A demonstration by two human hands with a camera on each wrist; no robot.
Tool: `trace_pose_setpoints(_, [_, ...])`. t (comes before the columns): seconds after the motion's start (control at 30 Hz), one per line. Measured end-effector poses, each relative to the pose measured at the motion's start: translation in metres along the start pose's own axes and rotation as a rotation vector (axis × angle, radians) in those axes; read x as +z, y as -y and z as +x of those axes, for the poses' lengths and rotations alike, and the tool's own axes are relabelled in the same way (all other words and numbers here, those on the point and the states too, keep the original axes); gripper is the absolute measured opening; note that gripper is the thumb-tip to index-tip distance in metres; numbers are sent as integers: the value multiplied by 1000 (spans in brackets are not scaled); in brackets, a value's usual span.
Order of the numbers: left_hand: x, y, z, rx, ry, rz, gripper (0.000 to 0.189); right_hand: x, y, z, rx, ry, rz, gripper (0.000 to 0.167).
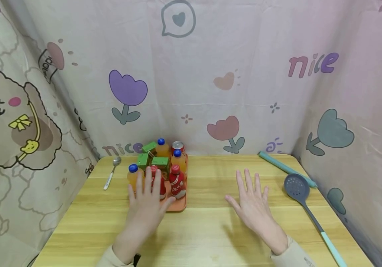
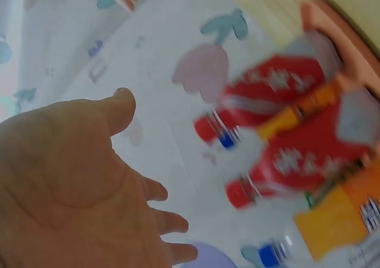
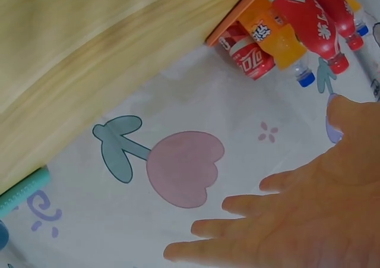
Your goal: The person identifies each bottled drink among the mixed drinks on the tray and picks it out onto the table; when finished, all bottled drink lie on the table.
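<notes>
In the head view my left hand (image 1: 146, 207) is held palm down with fingers spread, over the front of an orange tray (image 1: 176, 206), partly covering it. On the tray stand red bottles (image 1: 177, 181), orange drink bottles (image 1: 179, 159) with blue caps, green cartons (image 1: 160, 162) and a can (image 1: 178, 145). One red bottle is partly hidden behind my left fingers. My right hand (image 1: 253, 207) hovers to the right of the tray, fingers straight and spread, holding nothing. The left wrist view shows the left palm (image 2: 77, 185) beside the red bottles, apart from them.
A small spoon (image 1: 112, 173) lies left of the tray. At the right lie a teal rod-shaped object (image 1: 285, 168) and a grey skimmer (image 1: 297, 186) with a mint handle (image 1: 332, 248). Printed curtains (image 1: 191, 74) hang behind and beside the wooden table (image 1: 207, 237).
</notes>
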State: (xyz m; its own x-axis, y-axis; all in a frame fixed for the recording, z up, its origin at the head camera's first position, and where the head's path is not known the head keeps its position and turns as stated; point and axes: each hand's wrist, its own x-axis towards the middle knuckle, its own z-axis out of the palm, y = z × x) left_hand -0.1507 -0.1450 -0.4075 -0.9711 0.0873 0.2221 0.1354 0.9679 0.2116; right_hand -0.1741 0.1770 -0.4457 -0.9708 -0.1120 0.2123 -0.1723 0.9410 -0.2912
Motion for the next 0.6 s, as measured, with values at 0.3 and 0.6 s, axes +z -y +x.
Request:
trace_pose_setpoints(0.3, [-8, 63, 4, -148, 60, -164, 111, 7, 1, 16, 7, -1, 27, 95])
trace_pose_setpoints(0.6, [12, 114, 15, -233, 212, -271, 110, 19, 13, 35, -10, 27, 75, 97])
